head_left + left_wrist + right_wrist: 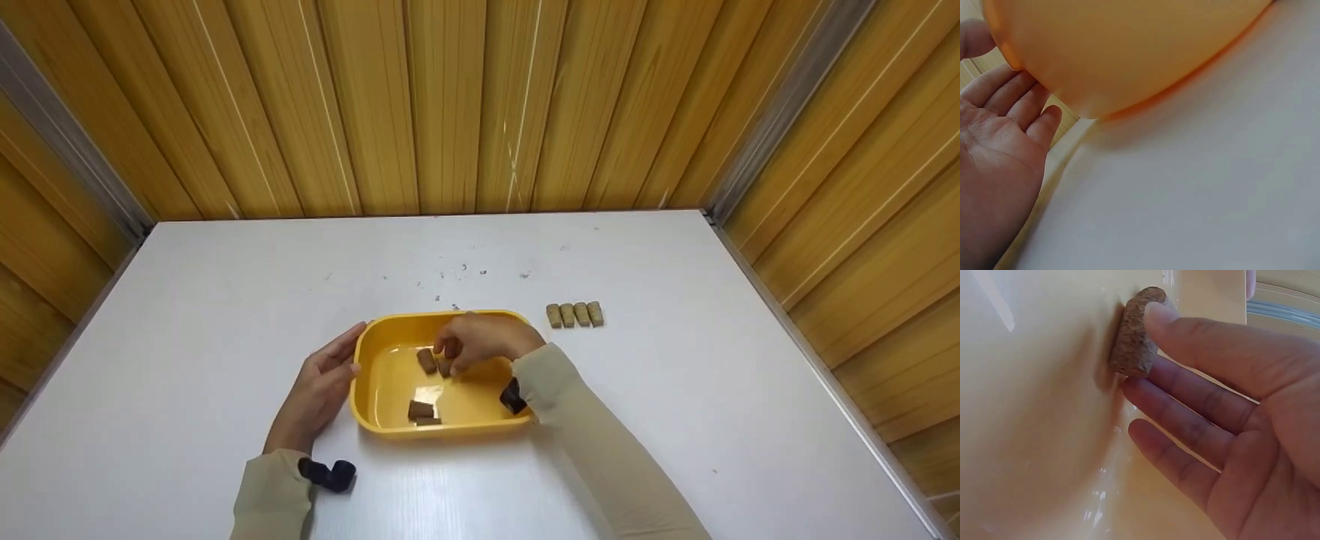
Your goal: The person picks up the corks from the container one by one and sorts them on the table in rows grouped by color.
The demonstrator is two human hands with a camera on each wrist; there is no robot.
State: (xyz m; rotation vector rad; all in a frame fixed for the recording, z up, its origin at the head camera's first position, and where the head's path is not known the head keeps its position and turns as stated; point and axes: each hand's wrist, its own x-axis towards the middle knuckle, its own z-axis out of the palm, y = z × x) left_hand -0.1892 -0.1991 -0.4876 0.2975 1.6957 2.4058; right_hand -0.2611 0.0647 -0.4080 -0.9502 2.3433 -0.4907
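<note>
A yellow plastic tray (439,433) stands on the white table. In it my right hand (480,341) reaches down and pinches a brown cork (1134,340) between thumb and fingers, close against the tray floor. Another cork (426,361) lies just left of that one, and its end shows behind it in the right wrist view. Two more corks (421,409) lie near the tray's front wall. My left hand (319,390) rests against the tray's left outer side, fingers extended along the wall and thumb at the rim; some fingertips are hidden behind the wall in the left wrist view.
Several lighter corks (575,315) stand in a row on the table, right of the tray. Dark specks (483,272) mark the tabletop behind the tray. Yellow wood-look panels (442,105) close off the back and both sides.
</note>
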